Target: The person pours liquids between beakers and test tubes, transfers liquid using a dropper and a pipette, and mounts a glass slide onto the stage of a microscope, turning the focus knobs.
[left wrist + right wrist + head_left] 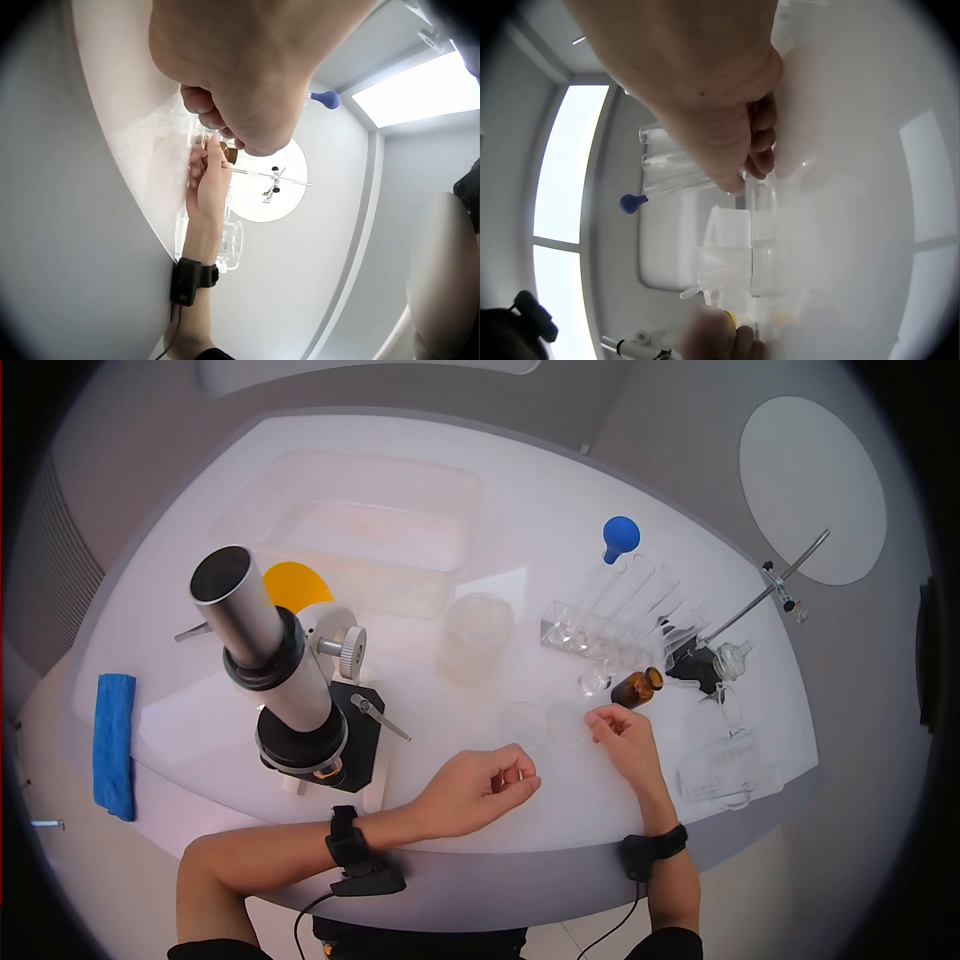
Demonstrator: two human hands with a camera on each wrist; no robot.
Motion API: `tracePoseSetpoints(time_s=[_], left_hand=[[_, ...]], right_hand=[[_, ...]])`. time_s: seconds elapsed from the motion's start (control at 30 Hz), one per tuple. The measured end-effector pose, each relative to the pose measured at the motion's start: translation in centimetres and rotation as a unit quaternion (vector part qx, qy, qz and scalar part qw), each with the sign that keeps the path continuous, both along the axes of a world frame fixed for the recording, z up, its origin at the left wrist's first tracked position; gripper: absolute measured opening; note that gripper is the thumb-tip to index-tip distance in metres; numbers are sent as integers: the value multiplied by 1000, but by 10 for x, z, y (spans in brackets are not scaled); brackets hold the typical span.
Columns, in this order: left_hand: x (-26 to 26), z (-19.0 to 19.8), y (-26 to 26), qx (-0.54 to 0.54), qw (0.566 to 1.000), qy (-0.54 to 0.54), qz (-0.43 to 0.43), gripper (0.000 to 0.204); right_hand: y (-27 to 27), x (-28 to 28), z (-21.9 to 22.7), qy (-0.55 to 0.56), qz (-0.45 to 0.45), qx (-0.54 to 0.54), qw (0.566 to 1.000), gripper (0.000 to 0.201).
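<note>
My left hand [475, 790] rests over the table's near side, fingers loosely curled, with nothing visible in it. A microscope [325, 735] stands upright to its left. My right hand [628, 748] lies farther right, also with loosely bent fingers, and nothing shows between them. Its fingertips come right up to the edge of a thin clear round dish [566, 724]; a second clear dish [522, 726] lies beside that one. Just beyond the right hand is a small brown glass bottle [632, 690], tilted in the head view. In the right wrist view, the right palm hides part of the fingers.
A clear beaker [478, 630] and a plastic tub [440, 575] stand farther back. Glass tubes and a blue rubber bulb [621, 536] rise from a clear rack [560, 628]. At right are a metal stand [800, 556] and glassware [732, 660]. A blue cloth [114, 745] lies far left.
</note>
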State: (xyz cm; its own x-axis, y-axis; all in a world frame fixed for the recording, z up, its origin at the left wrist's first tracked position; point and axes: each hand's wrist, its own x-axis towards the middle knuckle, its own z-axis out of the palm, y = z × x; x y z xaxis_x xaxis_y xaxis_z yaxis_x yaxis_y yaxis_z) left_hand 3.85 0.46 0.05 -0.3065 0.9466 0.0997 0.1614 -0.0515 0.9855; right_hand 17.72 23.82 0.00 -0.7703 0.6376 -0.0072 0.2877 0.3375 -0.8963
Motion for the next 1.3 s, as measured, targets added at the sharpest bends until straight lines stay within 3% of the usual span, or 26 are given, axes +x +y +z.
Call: tracePoseSetpoints(time_s=[0.77,1.17,1.3], left_hand=[[-1,-2,2,13,1000,18,-3,22],[-2,-2,1,7,1000,14,-12,22],[-2,-6,1,24,999,34,-7,23]], right_hand=[[2,6,7,-31,5,9,999,16],[6,8,9,-29,30,-34,999,17],[8,12,6,37,18,-99,994,15]])
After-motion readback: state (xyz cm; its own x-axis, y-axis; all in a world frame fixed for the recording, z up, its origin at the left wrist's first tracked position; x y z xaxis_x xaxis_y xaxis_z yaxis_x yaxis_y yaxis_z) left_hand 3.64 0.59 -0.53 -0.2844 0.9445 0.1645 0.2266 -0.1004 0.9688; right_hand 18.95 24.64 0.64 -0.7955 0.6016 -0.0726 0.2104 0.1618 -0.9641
